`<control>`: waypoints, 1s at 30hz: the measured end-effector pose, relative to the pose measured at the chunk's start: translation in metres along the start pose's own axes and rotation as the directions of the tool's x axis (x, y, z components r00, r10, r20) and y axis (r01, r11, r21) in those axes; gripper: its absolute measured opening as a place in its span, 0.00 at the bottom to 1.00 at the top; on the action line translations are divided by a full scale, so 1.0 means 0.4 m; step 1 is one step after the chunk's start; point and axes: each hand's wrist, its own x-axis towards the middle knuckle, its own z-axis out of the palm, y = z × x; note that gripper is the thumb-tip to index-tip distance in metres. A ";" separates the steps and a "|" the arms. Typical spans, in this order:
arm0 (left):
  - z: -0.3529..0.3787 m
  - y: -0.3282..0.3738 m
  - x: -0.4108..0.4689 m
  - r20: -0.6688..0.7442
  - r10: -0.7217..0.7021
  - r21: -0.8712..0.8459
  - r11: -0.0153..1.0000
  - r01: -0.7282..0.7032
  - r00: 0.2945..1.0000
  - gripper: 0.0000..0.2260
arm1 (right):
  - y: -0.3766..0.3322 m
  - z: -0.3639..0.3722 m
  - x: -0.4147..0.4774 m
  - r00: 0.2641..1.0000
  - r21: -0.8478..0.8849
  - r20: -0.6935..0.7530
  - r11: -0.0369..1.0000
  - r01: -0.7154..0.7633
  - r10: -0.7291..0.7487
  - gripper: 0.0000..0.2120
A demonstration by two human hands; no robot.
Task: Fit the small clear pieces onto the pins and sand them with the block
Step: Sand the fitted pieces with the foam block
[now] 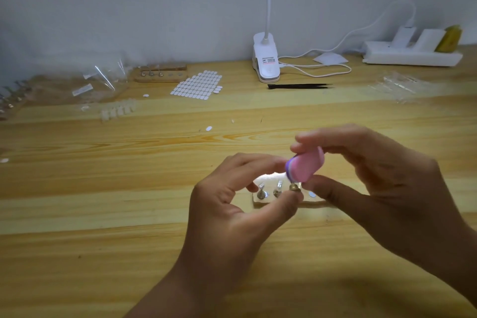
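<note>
In the lower middle of the frame the right hand (382,188) grips the pink block (307,166) between its thumb below and fingers above. The block is tilted, and its purple edge points down and left toward the pins. It sticks out from the fingertips to the left, so most of its pink face is in sight.

The left hand (232,204) is curled. Its thumb tip lies against the base of the rightmost pin (294,186) and its forefinger comes in above, beside the block's purple edge, so it seems to pinch that pin between the two. The lower edge of the block sits right at the top of this pin. Whether a clear piece sits there cannot be told, as the spot is blurred and partly hidden.

Two more pins (262,190) stand to the left on a small wooden holder (259,202), inside the ring made by the left fingers and thumb. A white oval sticker (312,194) shows on the holder just right of the held pin.

Toward the upper left of the table (103,188) lies a row of small clear pieces (118,110), with plastic bags (100,82) behind them. Further back are a second holder (161,73) and a sheet of white stickers (197,84). Upper middle stands a white clip lamp (265,62) with black tweezers (299,86) in front of it. A power strip (410,55) sits at the upper right.
</note>
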 end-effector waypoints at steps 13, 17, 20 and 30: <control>-0.003 0.007 0.001 0.005 0.018 0.076 0.997 -0.018 1.000 0.16 | 0.034 -0.012 0.005 0.988 -0.206 0.029 0.967 0.154 -0.151 0.13; -0.003 0.006 0.001 0.001 0.026 0.088 0.996 -0.026 1.000 0.16 | 0.028 0.000 0.002 0.989 -0.161 0.018 0.975 0.151 -0.150 0.13; -0.001 0.006 0.002 -0.004 0.036 0.118 0.992 -0.035 0.999 0.16 | 0.031 -0.002 0.003 0.989 -0.174 0.030 0.974 0.149 -0.146 0.13; 0.001 0.001 0.002 -0.017 0.051 0.156 0.987 -0.048 0.999 0.16 | 0.045 -0.003 0.003 0.992 -0.196 -0.034 0.975 0.109 -0.118 0.14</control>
